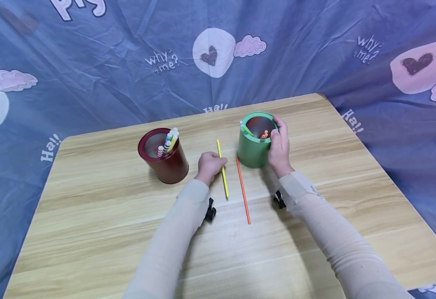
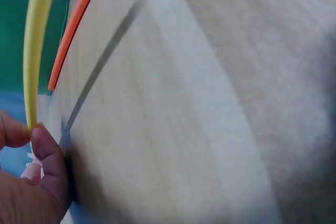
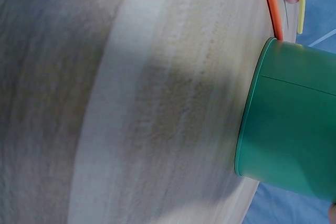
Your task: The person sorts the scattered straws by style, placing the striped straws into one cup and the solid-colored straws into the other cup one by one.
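My left hand [image 1: 209,165] pinches a thin yellow straw [image 1: 224,182] between thumb and forefinger, in the middle of the table. In the left wrist view the yellow straw [image 2: 34,40] stands raised off the wood, its shadow falling beside it. My right hand [image 1: 280,147] grips the right side of a green round pot [image 1: 253,151], fingers at its rim. Inside that pot lean a green straw [image 1: 246,130] and several orange straws [image 1: 265,134]. An orange straw [image 1: 243,191] lies on the table between my hands, its far end close to the pot's base.
To the left stands a dark red round pot [image 1: 171,166] holding several striped and coloured straws [image 1: 168,142]. Everything sits on a light wooden table [image 1: 91,216]. Behind it hangs a blue printed cloth [image 1: 128,95].
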